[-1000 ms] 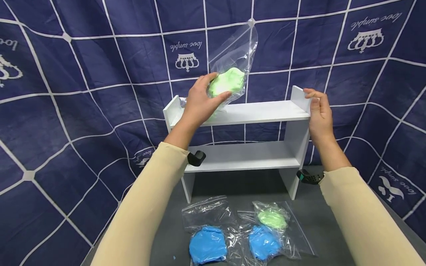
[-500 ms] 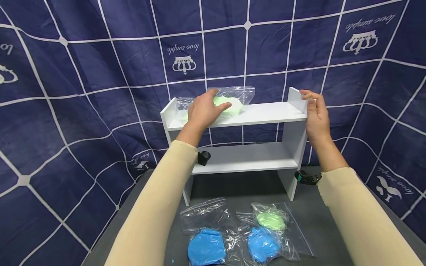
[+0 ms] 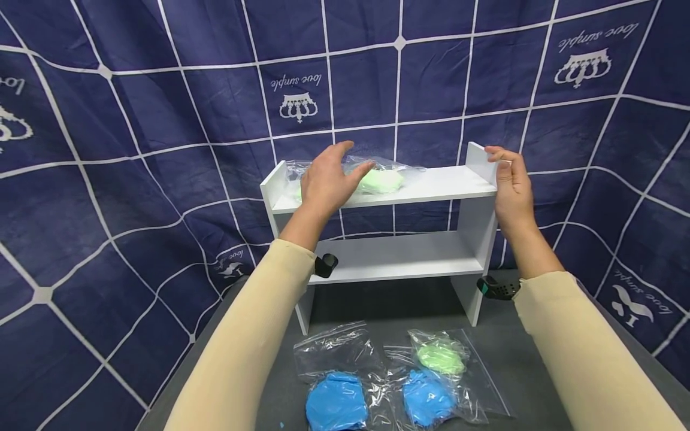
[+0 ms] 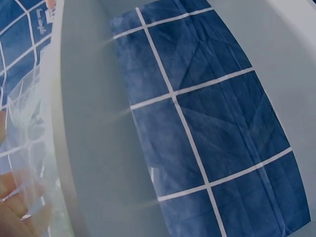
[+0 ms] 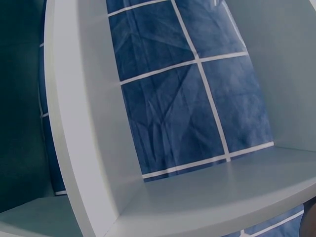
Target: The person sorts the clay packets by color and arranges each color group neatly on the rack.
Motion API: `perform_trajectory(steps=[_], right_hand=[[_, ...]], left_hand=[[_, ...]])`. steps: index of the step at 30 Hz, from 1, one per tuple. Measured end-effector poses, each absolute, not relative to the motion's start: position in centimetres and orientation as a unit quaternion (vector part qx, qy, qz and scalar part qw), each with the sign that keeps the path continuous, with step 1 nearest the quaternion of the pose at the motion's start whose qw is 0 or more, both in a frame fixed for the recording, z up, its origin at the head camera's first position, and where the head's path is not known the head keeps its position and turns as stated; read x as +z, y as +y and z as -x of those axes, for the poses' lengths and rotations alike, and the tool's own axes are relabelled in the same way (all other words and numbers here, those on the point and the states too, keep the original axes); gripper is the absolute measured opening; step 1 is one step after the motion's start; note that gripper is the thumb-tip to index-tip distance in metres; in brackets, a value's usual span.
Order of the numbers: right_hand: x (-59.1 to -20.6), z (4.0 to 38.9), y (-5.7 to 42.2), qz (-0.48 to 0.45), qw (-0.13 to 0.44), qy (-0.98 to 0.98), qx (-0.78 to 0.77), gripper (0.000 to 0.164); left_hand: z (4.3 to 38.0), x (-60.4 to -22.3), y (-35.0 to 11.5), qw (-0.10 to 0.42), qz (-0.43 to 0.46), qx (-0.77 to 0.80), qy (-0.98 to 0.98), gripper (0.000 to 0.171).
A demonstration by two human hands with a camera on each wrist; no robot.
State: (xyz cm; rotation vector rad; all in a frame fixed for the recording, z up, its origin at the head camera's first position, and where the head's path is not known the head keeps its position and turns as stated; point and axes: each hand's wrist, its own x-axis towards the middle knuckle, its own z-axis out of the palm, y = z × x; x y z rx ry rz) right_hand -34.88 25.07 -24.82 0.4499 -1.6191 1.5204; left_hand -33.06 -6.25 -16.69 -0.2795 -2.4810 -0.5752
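On the left half of the white shelf unit's top board (image 3: 426,182) lies a clear zip bag with a pale green lump (image 3: 381,181). My left hand (image 3: 329,182) is just left of this bag, thumb and fingers spread apart. Behind that hand, partly hidden, another clear bag (image 3: 295,170) with something green sits by the left side panel. In the left wrist view, fingers (image 4: 15,202) show beside clear plastic (image 4: 24,118). My right hand (image 3: 514,191) holds the upper right side panel (image 3: 481,160) of the shelf, fingers bent at its edge.
On the dark grey table in front of the shelf lie two zip bags with blue lumps (image 3: 336,402) and one with a green lump (image 3: 441,357), partly overlapping. The lower shelf board (image 3: 399,256) spans between the side panels. A blue checked cloth (image 3: 162,120) hangs behind.
My left hand has lowered the bag with the green lump from above the shelf onto the top board and let it go; the bag has sagged flat. My right hand stays at the panel.
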Motion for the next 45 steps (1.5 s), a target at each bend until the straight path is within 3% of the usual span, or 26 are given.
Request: perform_trajectory(steps=[13,20,30,45], right_hand=[[-24.8,34.8,25.0,-0.188,0.427,-0.642,0.608,0.030],[-24.6,34.4,24.9,-0.182,0.428,-0.646,0.605,0.030],[-23.5,31.9,23.6,-0.186,0.412,-0.656,0.604,0.024],[-24.2,33.4,24.4,-0.180,0.412,-0.657,0.605,0.026]], left_hand=[[30.6,-20.0,-5.7,0.444,0.331,-0.199,-0.808,0.052],[29.0,-23.3,-4.8,0.463,0.467,-0.203,-0.725,0.049],[27.6,-29.0,-4.2,0.376,0.515,-0.233,-0.734,0.053],[26.1,-37.8,-2.8,0.114,0.442,-0.232,-0.859,0.075]])
